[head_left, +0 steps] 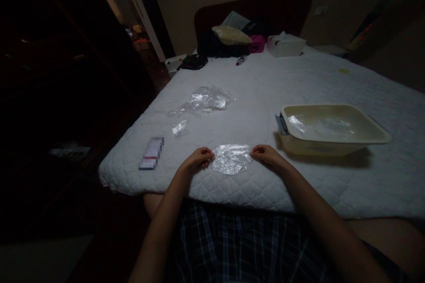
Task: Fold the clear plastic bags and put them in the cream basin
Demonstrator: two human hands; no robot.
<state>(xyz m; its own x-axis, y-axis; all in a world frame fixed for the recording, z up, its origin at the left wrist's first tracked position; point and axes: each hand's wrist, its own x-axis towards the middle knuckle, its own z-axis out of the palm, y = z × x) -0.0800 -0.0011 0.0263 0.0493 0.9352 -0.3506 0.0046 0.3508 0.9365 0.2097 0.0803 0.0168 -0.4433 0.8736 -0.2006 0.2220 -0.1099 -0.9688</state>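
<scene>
A clear plastic bag [231,159] is stretched between my two hands, low over the near edge of the bed. My left hand [200,158] pinches its left upper corner, and my right hand [265,155] pinches the right upper corner. The bag looks thin, shiny and wrinkled. Beyond my left hand lies a small crumpled piece of clear plastic [180,128]. Farther back is a loose heap of clear plastic bags [212,98]. To the right of my right hand stands a cream plastic basin [325,146] with a grey handle; some clear plastic lies inside it.
The white quilted bed [252,124] spreads out before me. A phone-like object [152,154], blurred out, lies near its left edge. At the headboard [285,9] are a pillow [231,35], a magenta roll [256,44], dark cloth and a white box [286,46].
</scene>
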